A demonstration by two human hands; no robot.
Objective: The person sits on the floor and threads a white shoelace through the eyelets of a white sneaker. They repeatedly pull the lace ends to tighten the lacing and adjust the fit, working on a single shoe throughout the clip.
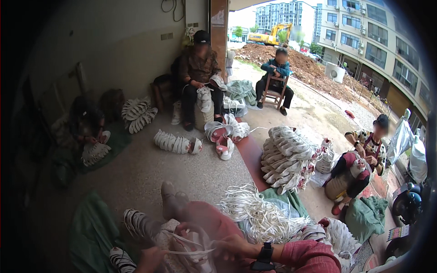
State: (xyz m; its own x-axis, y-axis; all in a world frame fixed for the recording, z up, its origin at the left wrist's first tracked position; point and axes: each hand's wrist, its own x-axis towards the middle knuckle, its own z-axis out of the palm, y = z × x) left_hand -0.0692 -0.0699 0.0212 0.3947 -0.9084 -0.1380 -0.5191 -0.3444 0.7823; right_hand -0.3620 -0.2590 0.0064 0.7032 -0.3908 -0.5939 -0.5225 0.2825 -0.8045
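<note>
A white and reddish shoe upper lies at my lap, partly blurred. Across it runs a white shoelace, drawn fairly straight between my two hands. At the lower edge my left hand closes on one end of the lace; its fingers are only partly visible. My right hand, with a dark watch on the wrist, pinches the lace on the other side of the upper. Just beyond my right arm lies a big loose heap of white laces on green and clear sheeting.
Stacked white uppers rise beyond the laces, and a row of uppers lies on the floor. Nested uppers stand left of my lap beside green cloth. Several people sit around; one co-worker handles uppers against the wall.
</note>
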